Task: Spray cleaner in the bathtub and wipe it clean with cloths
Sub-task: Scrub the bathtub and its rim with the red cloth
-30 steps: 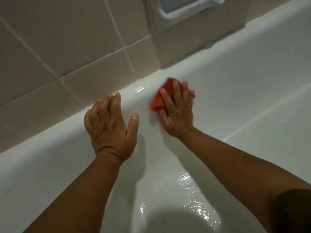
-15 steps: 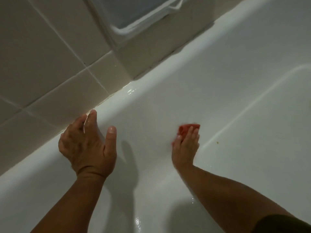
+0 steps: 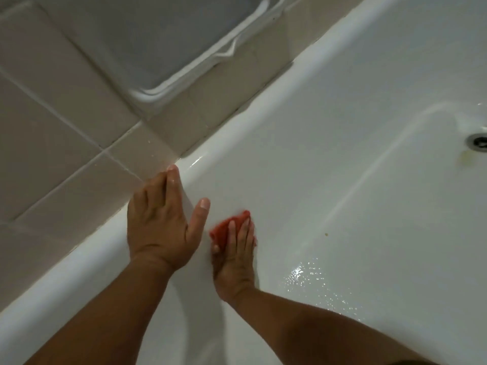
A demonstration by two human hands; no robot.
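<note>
The white bathtub [image 3: 329, 133] fills the right and lower part of the view, its far rim running diagonally along the tiled wall. My left hand [image 3: 160, 222] rests flat on that rim, fingers spread, holding nothing. Just to its right my right hand [image 3: 234, 254] presses a small red cloth [image 3: 224, 229] flat against the tub's inner wall. Most of the cloth is hidden under my fingers. Wet droplets shine on the tub wall to the right of my right forearm.
Beige wall tiles [image 3: 60, 133] stand behind the rim. A recessed white-framed niche [image 3: 168, 43] is set in the wall at the top. The drain [image 3: 478, 140] sits at the right edge, with a small yellowish stain [image 3: 466, 156] near it.
My right hand with the red cloth swept from the rim down the inner wall and has now moved back left, close beside my left hand. The camera has tilted toward the drain.
</note>
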